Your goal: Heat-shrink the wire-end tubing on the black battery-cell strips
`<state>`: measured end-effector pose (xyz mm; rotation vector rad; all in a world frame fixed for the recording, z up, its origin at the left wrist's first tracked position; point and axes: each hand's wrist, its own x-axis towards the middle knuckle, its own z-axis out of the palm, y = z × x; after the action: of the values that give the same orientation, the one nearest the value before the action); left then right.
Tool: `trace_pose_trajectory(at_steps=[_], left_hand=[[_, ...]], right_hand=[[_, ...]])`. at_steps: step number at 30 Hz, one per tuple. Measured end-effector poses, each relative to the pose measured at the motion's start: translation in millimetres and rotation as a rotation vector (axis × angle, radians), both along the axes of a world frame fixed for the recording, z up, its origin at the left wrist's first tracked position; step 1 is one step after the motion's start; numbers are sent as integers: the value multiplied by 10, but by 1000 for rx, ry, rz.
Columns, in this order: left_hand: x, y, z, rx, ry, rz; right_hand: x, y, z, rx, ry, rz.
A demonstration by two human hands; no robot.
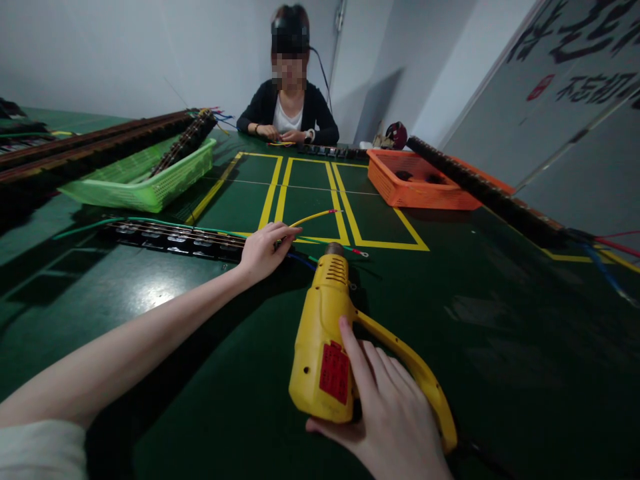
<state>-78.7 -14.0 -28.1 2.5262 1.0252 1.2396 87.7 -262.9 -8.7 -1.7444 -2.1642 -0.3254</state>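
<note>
A yellow heat gun point(320, 340) with a red label is gripped by my right hand point(390, 407), its metal nozzle pointing away from me. Just left of the nozzle, my left hand point(267, 252) is closed at the end of a long black strip point(175, 239) that lies on the table. From its pinched fingers sticks out a yellow wire point(313, 217) with a red-sleeved tip. A green wire point(325, 245) runs past the nozzle to a red sleeve and a ring terminal point(364, 254). Blue wire point(305, 260) shows beside the fingers.
Green basket point(185, 170) at left holds a black strip, with long dark strips point(90, 143) beside it. An orange basket point(395, 183) stands at right, another strip point(480, 190) resting across it. Opposite sits a person point(289, 107) handling wires. Yellow tape point(345, 200) marks the green table.
</note>
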Motion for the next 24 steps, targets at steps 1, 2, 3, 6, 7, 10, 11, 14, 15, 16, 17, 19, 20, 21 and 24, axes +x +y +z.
trace_pose_trajectory(at_steps=[1, 2, 3, 6, 7, 10, 11, 14, 15, 16, 17, 19, 20, 21, 24], left_hand=[[-2, -1, 1, 12, 12, 1], [-5, -1, 2, 24, 26, 6], [-8, -1, 3, 36, 43, 14], [-15, 2, 3, 51, 86, 32], [-15, 4, 3, 53, 92, 30], [-15, 7, 6, 56, 96, 20], [-14, 7, 9, 58, 97, 16], [-12, 3, 21, 64, 104, -7], [-12, 1, 24, 66, 104, -18], [-11, -1, 28, 68, 102, -27], [-11, -2, 30, 71, 98, -34], [-10, -3, 33, 76, 93, -42], [-10, -2, 34, 78, 94, -45], [-10, -1, 35, 79, 97, -49], [-11, 3, 35, 76, 107, -60]], right_hand=[[32, -9, 0, 2, -12, -9], [59, -18, 3, 6, -23, -19], [80, -25, 6, 11, -32, -26], [101, -37, 17, 19, -40, -41], [97, -39, 19, 21, -45, -42], [70, -42, 17, 11, -55, -47], [59, -41, 14, 10, -60, -48], [19, -31, 3, 19, -70, -55], [3, -23, 1, 20, -70, -53], [-17, -14, 1, 17, -66, -49], [-41, -3, 2, 12, -60, -43], [-101, 24, 11, -5, -44, -25], [-136, 37, 18, -17, -34, -18], [-172, 50, 26, -25, -27, -9], [-265, 73, 50, -52, -17, 3]])
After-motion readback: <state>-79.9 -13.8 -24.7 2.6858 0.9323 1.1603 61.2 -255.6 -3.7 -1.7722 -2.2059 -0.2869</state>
